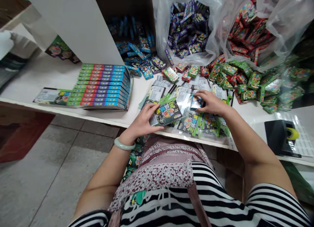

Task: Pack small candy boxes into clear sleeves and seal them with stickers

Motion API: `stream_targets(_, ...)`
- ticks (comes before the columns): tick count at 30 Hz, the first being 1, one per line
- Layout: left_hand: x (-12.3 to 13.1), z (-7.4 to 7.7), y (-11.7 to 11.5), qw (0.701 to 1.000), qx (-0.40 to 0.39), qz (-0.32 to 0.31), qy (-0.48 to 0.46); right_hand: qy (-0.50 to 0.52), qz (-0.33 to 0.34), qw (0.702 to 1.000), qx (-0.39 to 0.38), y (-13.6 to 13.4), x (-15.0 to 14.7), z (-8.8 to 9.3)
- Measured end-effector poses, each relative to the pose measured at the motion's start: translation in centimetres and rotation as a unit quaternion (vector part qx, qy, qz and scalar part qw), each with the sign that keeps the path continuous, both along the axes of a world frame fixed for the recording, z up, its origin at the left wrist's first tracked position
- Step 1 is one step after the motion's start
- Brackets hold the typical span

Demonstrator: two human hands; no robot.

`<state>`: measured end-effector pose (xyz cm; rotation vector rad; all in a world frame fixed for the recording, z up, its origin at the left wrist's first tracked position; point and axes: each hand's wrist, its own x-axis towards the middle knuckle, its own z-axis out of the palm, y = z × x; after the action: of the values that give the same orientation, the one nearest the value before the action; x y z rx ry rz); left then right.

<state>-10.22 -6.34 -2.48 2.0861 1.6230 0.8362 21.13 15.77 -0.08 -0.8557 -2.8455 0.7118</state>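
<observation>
My left hand (144, 119) grips a flat printed card pack (168, 113) at the white table's (39, 76) front edge, fingers curled round its left side. My right hand (211, 102) rests just to the right, fingertips pinching a small blue packet (196, 102) over the pile. Under both hands lies a spread of clear sleeves and printed cards (196, 124). A pale green bangle (124, 145) sits on my left wrist.
A stack of flat colourful boxes (100, 86) lies at the left. Loose blue packets (139, 53) sit at the back, green and red packets (245, 79) at the right. Clear bags hold purple packets (188, 27) and red packets (247, 27). A black tape dispenser (282, 137) stands far right.
</observation>
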Motion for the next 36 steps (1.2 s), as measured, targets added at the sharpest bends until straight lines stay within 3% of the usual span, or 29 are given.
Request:
stream_targets(2,-0.1,0.0,0.0,1.0,-0.002,0.006,0.005,0.084,0.001,0.997,-0.004,-0.9,0.3,1.3)
stream_targets(4,-0.2,-0.1,0.1,1.0,-0.003,0.009,0.009,0.131,0.044,0.99,-0.014,-2.3,0.6,3.5)
stream_targets(7,-0.1,0.0,0.3,1.0,0.01,-0.007,0.006,0.102,0.146,0.984,-0.015,-4.3,0.4,6.5)
stream_targets(9,0.2,0.2,0.5,0.999,0.019,-0.029,0.005,0.07,0.179,0.981,0.003,-5.0,-0.2,7.4)
stream_targets(18,0.8,0.3,0.7,0.996,0.002,-0.08,0.025,-0.026,0.205,0.972,0.111,-5.1,-2.1,6.9)
stream_targets(25,0.5,0.6,0.8,0.997,-0.019,-0.08,-0.015,0.023,0.194,0.977,0.085,-4.6,-1.7,7.8)
stream_targets(31,0.6,0.5,0.6,0.998,-0.021,-0.047,-0.028,0.071,0.135,0.983,0.104,-5.4,-2.0,7.6)
stream_targets(36,0.8,0.7,0.4,0.999,0.006,-0.036,-0.017,0.07,0.155,0.983,0.063,-6.4,-1.5,7.4)
